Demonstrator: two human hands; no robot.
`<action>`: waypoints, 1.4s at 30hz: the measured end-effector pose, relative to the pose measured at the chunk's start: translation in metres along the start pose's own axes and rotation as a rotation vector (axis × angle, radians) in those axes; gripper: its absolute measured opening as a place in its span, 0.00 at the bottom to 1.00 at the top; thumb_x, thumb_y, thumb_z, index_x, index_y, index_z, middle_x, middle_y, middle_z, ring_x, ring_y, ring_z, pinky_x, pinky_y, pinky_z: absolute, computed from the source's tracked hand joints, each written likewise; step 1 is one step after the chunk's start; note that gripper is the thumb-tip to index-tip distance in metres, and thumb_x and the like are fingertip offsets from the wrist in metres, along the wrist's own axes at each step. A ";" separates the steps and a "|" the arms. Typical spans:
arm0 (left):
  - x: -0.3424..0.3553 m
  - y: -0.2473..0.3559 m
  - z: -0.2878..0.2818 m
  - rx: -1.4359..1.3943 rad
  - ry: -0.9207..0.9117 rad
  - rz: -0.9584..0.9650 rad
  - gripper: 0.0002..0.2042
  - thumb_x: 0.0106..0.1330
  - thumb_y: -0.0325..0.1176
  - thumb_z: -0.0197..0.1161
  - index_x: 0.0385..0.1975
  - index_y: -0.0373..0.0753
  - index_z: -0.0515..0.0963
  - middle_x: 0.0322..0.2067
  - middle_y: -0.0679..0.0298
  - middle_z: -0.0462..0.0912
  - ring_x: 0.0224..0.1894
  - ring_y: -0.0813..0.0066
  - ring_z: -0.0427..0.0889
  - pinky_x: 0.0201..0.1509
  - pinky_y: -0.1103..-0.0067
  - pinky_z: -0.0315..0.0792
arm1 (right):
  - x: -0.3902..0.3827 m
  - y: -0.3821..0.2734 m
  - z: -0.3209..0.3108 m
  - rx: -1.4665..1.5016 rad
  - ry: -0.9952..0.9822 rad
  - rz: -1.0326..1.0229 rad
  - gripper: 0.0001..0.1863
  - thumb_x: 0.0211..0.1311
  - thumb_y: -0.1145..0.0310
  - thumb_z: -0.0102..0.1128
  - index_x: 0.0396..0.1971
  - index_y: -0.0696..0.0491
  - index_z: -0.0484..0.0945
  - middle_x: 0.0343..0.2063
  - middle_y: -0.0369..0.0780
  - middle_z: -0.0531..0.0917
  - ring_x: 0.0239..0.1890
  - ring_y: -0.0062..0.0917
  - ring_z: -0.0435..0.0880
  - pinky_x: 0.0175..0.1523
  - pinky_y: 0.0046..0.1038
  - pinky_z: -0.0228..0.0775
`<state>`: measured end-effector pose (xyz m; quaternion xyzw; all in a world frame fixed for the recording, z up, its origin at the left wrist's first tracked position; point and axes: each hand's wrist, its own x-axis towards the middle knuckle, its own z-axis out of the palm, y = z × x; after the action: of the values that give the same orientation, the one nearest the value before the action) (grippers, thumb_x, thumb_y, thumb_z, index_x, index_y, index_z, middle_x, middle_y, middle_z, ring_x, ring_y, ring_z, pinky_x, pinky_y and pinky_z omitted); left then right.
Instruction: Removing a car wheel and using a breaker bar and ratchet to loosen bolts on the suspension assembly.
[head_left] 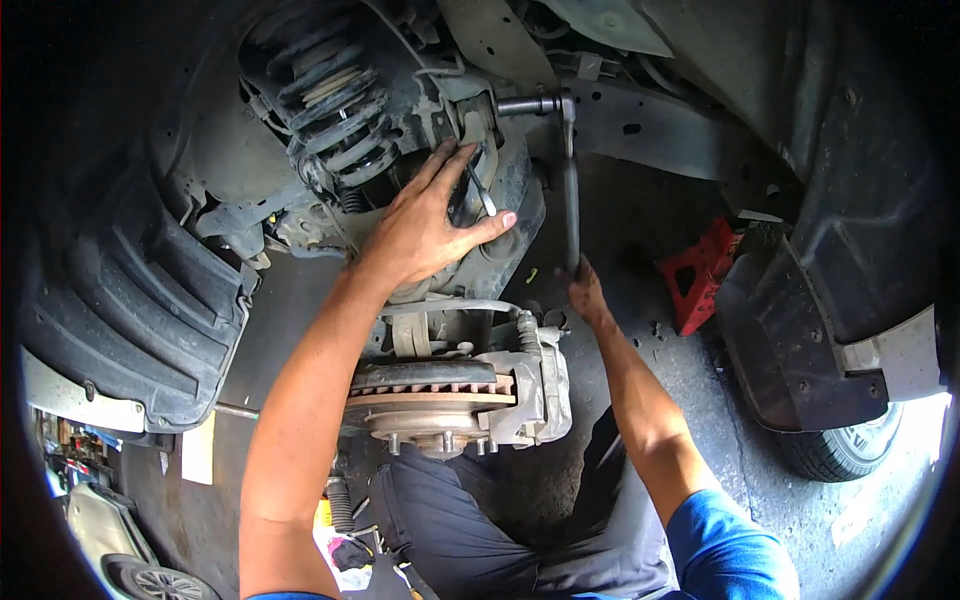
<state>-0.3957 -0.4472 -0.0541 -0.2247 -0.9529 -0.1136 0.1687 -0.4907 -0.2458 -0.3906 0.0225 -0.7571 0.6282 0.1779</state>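
My left hand [432,215] is spread out, its fingers stretched against the suspension arm [515,200] near the top centre. Close to its thumb and fingers a thin metal bar with a silver end [487,200] sticks out; whether the hand touches it I cannot tell. My right hand [586,290] is closed around the lower end of a long-handled ratchet [571,190]. The ratchet stands nearly upright in view, its head joined to a long socket [528,105] that points left into the suspension mount.
A coil spring [340,110] sits at the upper left. Below my hands are the brake disc [430,400] and brake caliper [545,385]. A red jack stand [698,275] is at right, with a tyre [845,445] beyond. Black wheel-arch liners [140,300] flank both sides.
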 end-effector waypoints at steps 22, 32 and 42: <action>-0.005 -0.002 0.002 -0.078 0.084 0.249 0.17 0.58 0.44 0.66 0.39 0.38 0.75 0.58 0.50 0.69 0.66 0.54 0.62 0.65 0.65 0.65 | -0.014 -0.032 -0.003 -0.111 0.002 0.020 0.35 0.61 0.57 0.59 0.60 0.64 0.61 0.48 0.56 0.77 0.52 0.42 0.78 0.56 0.32 0.67; -0.001 0.006 0.000 -0.117 0.066 0.235 0.22 0.57 0.46 0.66 0.45 0.40 0.72 0.59 0.51 0.67 0.64 0.51 0.65 0.62 0.62 0.68 | -0.034 0.005 -0.004 0.031 -0.082 0.252 0.17 0.57 0.55 0.64 0.27 0.57 0.77 0.19 0.35 0.76 0.25 0.21 0.71 0.33 0.27 0.64; -0.009 0.002 -0.003 0.011 0.029 0.225 0.26 0.60 0.50 0.63 0.45 0.32 0.70 0.61 0.43 0.61 0.55 0.43 0.73 0.54 0.63 0.75 | -0.033 -0.005 0.003 0.211 -0.199 0.373 0.23 0.52 0.53 0.69 0.18 0.58 0.73 0.15 0.34 0.71 0.20 0.20 0.67 0.27 0.28 0.59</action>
<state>-0.3865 -0.4499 -0.0543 -0.3278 -0.9197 -0.0920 0.1956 -0.4592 -0.2559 -0.3962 -0.0376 -0.6923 0.7203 -0.0203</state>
